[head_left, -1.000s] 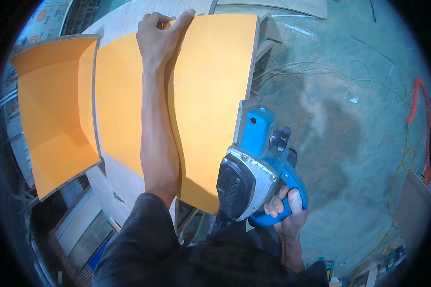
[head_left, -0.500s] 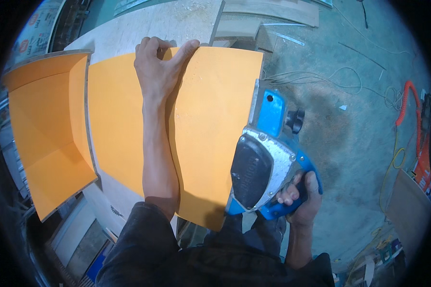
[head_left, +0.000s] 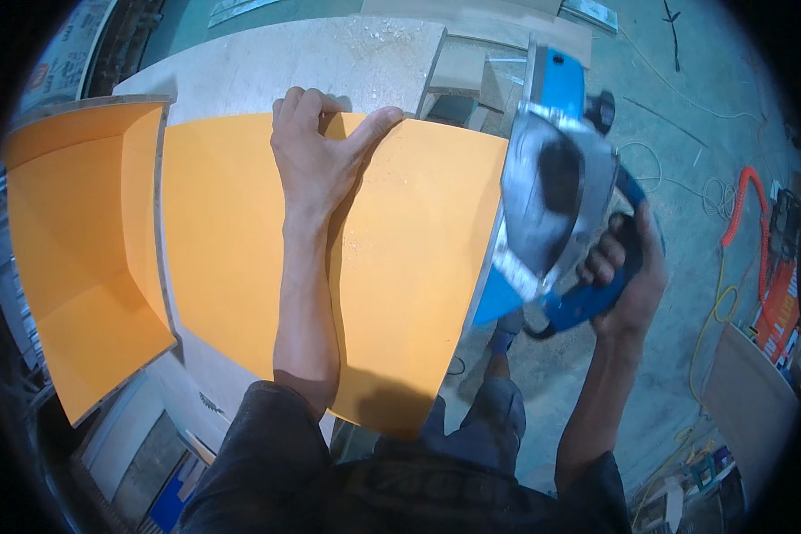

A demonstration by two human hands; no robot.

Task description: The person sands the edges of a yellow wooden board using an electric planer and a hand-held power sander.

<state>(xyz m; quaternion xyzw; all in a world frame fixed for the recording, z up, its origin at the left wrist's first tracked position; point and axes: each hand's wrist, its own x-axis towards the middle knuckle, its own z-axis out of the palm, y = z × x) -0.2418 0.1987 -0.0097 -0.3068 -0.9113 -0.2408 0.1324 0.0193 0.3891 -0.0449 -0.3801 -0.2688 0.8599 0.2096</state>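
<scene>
A yellow-orange panel (head_left: 418, 267) lies on a pale work surface in front of me. My left hand (head_left: 325, 151) grips its far edge, thumb on top and fingers bent over the rim, with the forearm across the panel. My right hand (head_left: 627, 271) is closed round the rear handle of a blue and silver electric hand planer (head_left: 556, 187). The planer is turned on its side along the panel's right edge, its front end reaching past the far corner. Whether its sole touches the edge there, I cannot tell.
An open yellow-orange box (head_left: 84, 240) stands left of the panel. Shavings dot the pale board (head_left: 303, 67) beyond it. On the floor at the right lie thin cables, a red coiled hose (head_left: 743, 200) and a brown board (head_left: 748, 374). My leg shows below the planer.
The planer in my right hand has travelled away from me and rightward along the panel's right edge. My left hand and the panel have shifted slightly right and nearer in the picture.
</scene>
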